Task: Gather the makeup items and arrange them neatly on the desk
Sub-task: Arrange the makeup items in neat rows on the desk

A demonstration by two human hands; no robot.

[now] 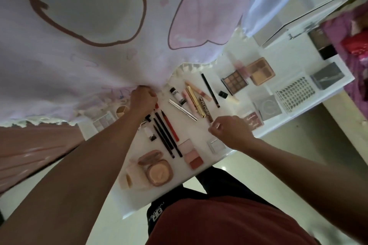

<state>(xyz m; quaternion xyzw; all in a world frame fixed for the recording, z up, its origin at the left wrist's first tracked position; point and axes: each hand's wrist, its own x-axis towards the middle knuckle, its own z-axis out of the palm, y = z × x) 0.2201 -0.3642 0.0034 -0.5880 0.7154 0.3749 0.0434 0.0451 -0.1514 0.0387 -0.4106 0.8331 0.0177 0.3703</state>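
White desk (139, 201), smooth and glossy; the makeup items lie on it in loose rows.
- Round compact (158, 172), open, peach powder pan with a brown lid.
- Blush strip (191, 154), rectangular pans in pale pink, pink and brick red.
- Slim black pencils (167, 135) beside a red pencil (170, 127), roughly parallel.
- Silver stick (183, 110), gold tube (194, 103), brown lettered tube (206, 112) (lettering unreadable).
- Gridded eyeshadow palette (234, 83) and tan palette (261, 71), further back.
- White perforated basket (294, 94) near the far edge.

Printed cloth (79, 55), soft, pink-and-brown outlines, hangs over the desk's back and hides more palettes there.

Left hand (143, 99): fist gripping the cloth's hem, where folds gather; a small red item beside it is half hidden.

Right hand (229, 131): fingers curled, tips pinched by the brown tube's end; whether it holds anything cannot be told.
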